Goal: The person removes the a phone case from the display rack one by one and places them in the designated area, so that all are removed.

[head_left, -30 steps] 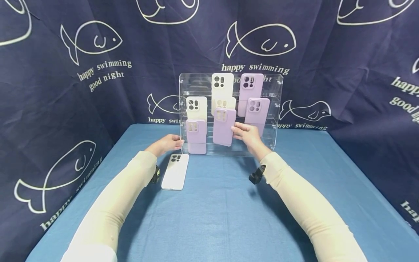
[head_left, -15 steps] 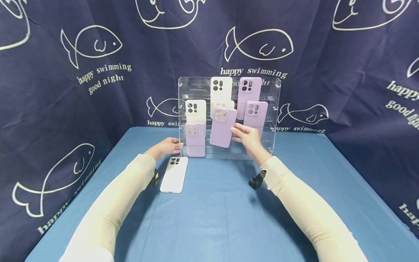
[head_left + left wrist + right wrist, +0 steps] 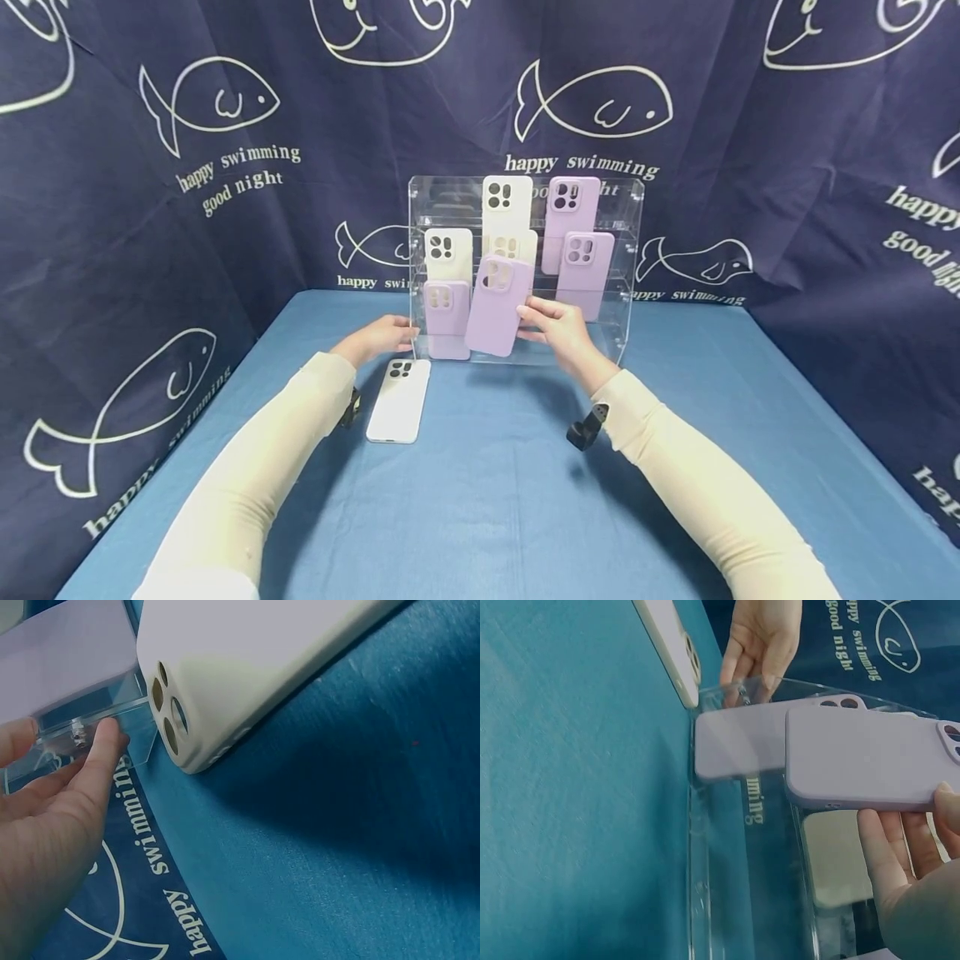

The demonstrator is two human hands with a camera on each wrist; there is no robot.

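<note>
- lilac, thin, rounded-rectangle phone case [image 3: 495, 312], likely silicone or soft plastic: lifted in front of the stand, camera end up and top leaning to the person's right; whether it touches anything behind cannot be told.
- its handling, as a judgement: very light, bendy yet springy, with a matte face that should grip rather than slip; hard to break, though a squeeze might bow its walls.
- best hold: a long side edge around mid-length, clear of the cut-away camera window [image 3: 497, 273], where the shell is weakest.
- one dark blue cloth backdrop [image 3: 330, 183] printed with white fish and lettering.
- one counter [image 3: 480, 500] under blue cloth.
- one clear, tiered plastic display stand [image 3: 450, 196], upright on the counter.
- eight phone cases altogether, four lilac and four white. three lilac ones stand on it: upper right [image 3: 572, 225], middle right [image 3: 585, 271], lower left [image 3: 448, 321]. three white ones do too: top centre [image 3: 507, 218], middle left [image 3: 448, 260], and one mostly hidden behind the lifted case [image 3: 529, 243]. one white case [image 3: 400, 400] lies flat on the counter.
- two bare hands: the right hand [image 3: 562, 329] pinches the lifted case's long edge, thumb in front and fingers [image 3: 885, 851] at the edge and behind; the left hand [image 3: 381, 337] has thumb and fingers about the stand's lower left edge, apparently pinching it lightly.
</note>
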